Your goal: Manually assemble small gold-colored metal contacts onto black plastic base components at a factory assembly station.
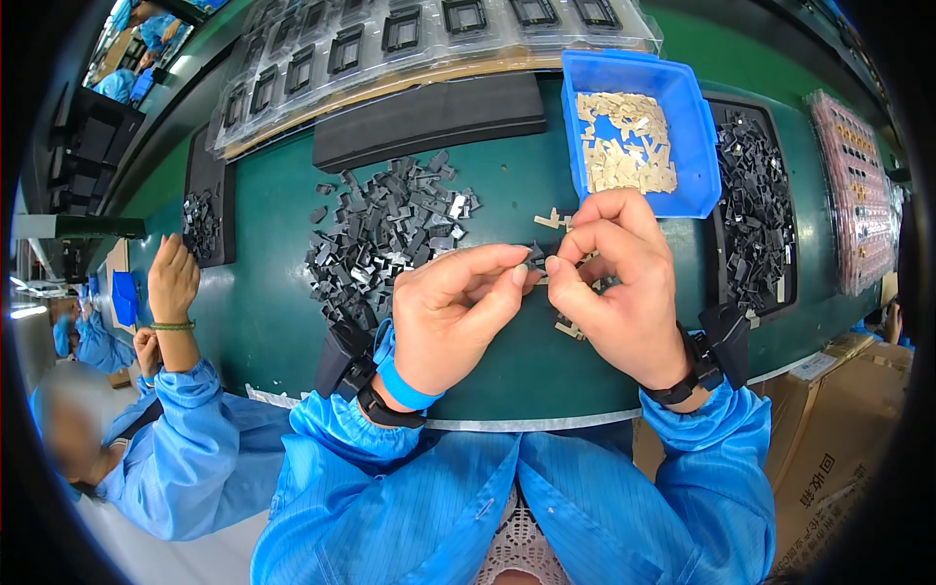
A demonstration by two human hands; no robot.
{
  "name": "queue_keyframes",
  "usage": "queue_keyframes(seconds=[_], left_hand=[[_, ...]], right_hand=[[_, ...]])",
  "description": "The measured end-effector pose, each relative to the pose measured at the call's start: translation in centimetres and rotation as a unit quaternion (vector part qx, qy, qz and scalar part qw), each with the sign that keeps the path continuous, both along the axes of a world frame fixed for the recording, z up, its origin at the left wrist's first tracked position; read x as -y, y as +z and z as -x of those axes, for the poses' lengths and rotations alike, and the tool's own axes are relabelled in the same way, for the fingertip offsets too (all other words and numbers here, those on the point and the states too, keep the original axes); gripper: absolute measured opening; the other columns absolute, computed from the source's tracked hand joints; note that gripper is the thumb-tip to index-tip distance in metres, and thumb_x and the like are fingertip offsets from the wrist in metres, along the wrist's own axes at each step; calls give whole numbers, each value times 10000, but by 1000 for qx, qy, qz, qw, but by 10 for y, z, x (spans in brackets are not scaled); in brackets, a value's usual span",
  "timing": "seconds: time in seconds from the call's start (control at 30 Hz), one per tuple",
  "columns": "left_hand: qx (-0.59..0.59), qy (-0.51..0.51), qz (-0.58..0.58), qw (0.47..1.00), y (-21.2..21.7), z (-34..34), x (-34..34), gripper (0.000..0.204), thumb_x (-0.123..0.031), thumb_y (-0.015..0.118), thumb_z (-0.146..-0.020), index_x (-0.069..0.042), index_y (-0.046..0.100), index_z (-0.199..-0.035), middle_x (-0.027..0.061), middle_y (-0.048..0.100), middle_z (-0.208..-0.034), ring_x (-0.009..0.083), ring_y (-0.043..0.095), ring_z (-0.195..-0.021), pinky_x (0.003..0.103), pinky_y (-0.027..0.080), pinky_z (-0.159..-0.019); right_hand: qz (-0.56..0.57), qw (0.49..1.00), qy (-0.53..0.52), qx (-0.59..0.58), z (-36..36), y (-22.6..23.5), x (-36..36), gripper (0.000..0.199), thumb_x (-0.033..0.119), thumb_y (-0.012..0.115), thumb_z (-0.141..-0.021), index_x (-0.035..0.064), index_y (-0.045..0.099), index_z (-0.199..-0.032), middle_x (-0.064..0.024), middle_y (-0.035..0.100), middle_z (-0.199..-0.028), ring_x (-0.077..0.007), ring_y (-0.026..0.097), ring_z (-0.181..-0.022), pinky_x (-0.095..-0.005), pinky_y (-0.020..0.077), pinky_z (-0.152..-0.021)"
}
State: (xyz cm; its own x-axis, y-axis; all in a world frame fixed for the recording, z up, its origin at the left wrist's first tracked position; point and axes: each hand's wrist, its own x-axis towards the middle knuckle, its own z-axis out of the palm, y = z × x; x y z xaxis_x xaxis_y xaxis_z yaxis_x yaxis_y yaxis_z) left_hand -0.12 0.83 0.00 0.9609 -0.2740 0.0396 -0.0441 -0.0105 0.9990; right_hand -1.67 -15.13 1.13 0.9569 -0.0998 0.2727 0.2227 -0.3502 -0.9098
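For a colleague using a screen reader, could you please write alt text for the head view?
Left hand and right hand pinch a small dark part together above a green table, near a pile of dark parts and a blue bin of tan pieces.

bright even overhead light | soft shadows | glare on clear plastic trays (409, 39) | strong fisheye bending, dark rim

Beyond the left hand's fingers (487, 268) lies a heap of small parts (385, 234). Behind the right hand's fingers (595, 229) stands a bin (697, 127) holding flat pieces (624, 146); right of them sits a tray of parts (756, 210).
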Motion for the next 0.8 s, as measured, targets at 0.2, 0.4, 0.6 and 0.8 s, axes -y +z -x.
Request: queue_keyframes(seconds=[0.2,0.4,0.6,0.8], left_hand=[[-5,-4,-3,1000,1,0,1,153,33,607,-792,31,625,-943,107,648,-849,172,655,-796,246,535,-687],[-5,-8,-3,1000,3,1,0,154,37,603,-793,38,620,-946,112,648,-856,169,653,-800,246,533,-695],[-11,-11,4,1000,3,2,1,159,50,595,-795,45,613,-952,118,648,-862,175,651,-809,251,532,-704],[-20,-12,7,1000,6,3,0,161,53,592,-797,46,612,-957,111,647,-861,170,648,-810,246,528,-706]], right_hand=[[3,1000,-3,2,1,-1,1,85,28,653,-667,20,570,-684,-66,475,-863,-106,506,-644,-202,427,-432],[-9,1000,0,-3,1,-2,1,94,25,655,-666,18,562,-676,-64,471,-857,-103,499,-609,-203,425,-426],[-24,1000,1,-4,1,-3,1,106,27,659,-667,13,556,-684,-64,466,-855,-107,500,-602,-212,434,-433],[-25,1000,4,-5,1,-2,1,115,32,662,-667,9,550,-685,-64,463,-848,-107,495,-595,-213,437,-449]])
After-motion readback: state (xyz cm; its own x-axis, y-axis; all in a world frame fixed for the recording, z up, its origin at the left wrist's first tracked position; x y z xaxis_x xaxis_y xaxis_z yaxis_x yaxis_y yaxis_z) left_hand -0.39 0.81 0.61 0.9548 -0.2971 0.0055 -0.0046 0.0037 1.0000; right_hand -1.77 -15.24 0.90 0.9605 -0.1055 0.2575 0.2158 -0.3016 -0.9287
